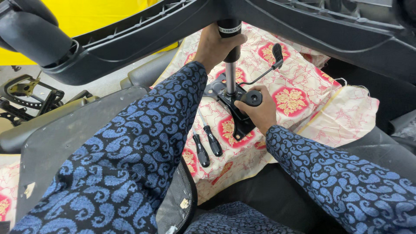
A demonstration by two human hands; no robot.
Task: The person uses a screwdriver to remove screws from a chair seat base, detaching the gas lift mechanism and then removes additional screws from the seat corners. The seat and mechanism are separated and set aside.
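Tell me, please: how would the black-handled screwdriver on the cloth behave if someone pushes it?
The longer screwdriver probably rolls sideways, since its handle looks round. The soft patterned cloth would likely slow it. It seems stiff and light, and may bump the shorter screwdriver lying close beside it.

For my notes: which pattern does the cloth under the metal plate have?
Cream cloth with red flower medallions, seen in the head view.

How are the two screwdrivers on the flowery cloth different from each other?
The nearer screwdriver shows only its black handle; the farther screwdriver also shows a thin metal shaft pointing up toward the black metal plate. The nearer screwdriver lies closer to the left sleeve; the farther one lies closer to the right hand. Both have black handles, lie flat side by side on the cloth, and neither hand touches them.
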